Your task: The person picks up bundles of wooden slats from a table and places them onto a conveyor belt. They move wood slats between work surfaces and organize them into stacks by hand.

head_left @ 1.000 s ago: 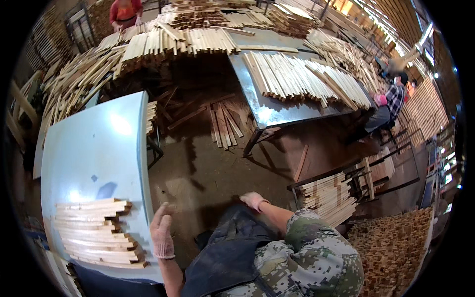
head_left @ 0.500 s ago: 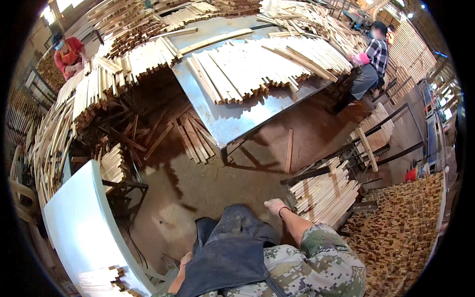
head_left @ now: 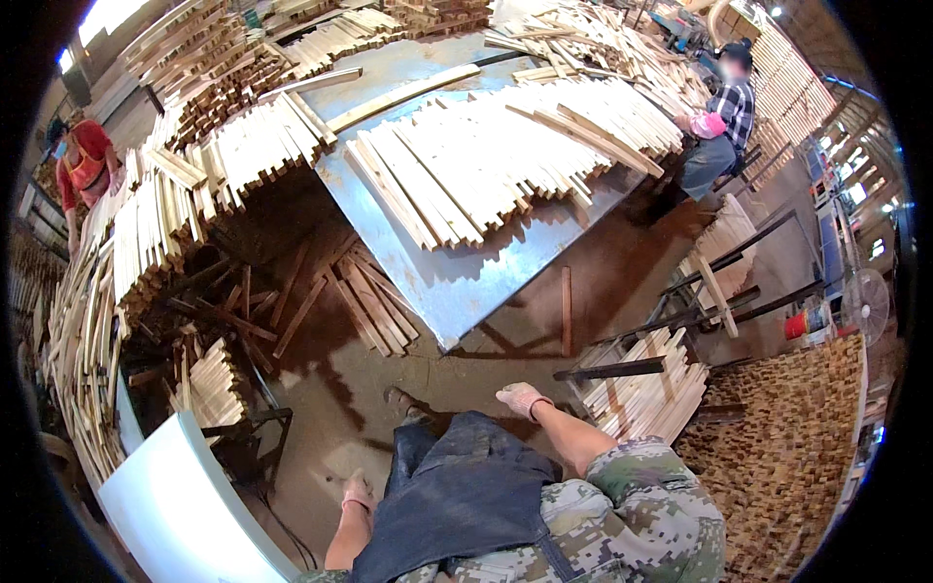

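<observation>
My right hand [head_left: 522, 397], in a pale glove with a reddish cuff, is held out in front of my dark apron [head_left: 466, 486]. Its fingers are loosely bent and nothing shows in them. Low on my left side, my left hand [head_left: 358, 489] hangs over the floor, also gloved, its fingers loosely stretched and no object visible in it. Neither hand touches anything. Ahead stands a metal-topped table [head_left: 437, 291] bearing a wide layer of pale wooden strips [head_left: 466, 160]. Nearest to my right hand is a stack of wooden strips [head_left: 646, 389] on a dark metal rack.
A pale curved panel [head_left: 185, 496] stands at lower left. Loose strips [head_left: 374, 306] lie under the table, and one strip [head_left: 567, 311] lies on the floor. Piled block ends [head_left: 787, 428] fill the right. Co-workers stand far left [head_left: 87, 165] and far right [head_left: 724, 126].
The table appears closer and lower as I move forward. My left hand and one shoe have come further into view. My right hand has shifted slightly left relative to the picture.
</observation>
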Demonstrator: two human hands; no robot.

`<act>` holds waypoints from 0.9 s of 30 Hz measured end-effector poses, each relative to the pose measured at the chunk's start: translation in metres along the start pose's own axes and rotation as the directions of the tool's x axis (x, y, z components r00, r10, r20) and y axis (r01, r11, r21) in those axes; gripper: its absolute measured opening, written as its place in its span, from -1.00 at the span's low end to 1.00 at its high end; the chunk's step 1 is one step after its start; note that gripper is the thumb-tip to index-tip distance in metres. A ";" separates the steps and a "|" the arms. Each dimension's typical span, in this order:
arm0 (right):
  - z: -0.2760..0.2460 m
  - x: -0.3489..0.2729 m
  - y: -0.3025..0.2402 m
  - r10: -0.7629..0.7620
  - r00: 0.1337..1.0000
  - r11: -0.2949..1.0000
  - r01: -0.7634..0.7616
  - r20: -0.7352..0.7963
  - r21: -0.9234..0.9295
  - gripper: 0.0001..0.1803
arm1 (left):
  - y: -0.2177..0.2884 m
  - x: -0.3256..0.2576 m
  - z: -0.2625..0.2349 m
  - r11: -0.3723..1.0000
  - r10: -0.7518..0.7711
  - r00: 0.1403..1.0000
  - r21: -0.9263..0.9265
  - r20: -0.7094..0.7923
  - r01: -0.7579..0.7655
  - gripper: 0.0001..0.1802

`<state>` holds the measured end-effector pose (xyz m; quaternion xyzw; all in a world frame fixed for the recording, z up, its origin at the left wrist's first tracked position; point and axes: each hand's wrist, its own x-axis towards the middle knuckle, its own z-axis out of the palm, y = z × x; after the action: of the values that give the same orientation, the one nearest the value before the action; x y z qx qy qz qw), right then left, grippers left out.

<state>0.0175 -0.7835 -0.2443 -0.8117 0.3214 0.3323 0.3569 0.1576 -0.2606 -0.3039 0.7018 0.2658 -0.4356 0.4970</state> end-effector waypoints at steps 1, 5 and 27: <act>-0.013 -0.004 -0.007 0.039 0.999 0.998 -0.040 0.014 0.042 -0.36 | 0.015 0.015 0.000 0.997 -0.065 0.998 -0.044 -0.007 0.065 -0.77; -0.054 0.022 -0.024 0.159 0.985 0.954 -0.136 -0.066 0.268 -0.30 | 0.117 0.057 0.016 0.972 -0.200 0.979 -0.132 -0.026 0.195 -0.77; -0.363 0.262 -0.004 0.295 0.541 0.711 0.427 -0.788 0.559 -0.18 | 0.433 0.120 0.240 0.936 0.307 0.925 0.107 0.224 -0.337 -0.60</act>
<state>0.2836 -1.1437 -0.2539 -0.6799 0.5169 -0.2607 0.4500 0.4806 -0.6488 -0.2372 0.7214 0.0623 -0.4355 0.5348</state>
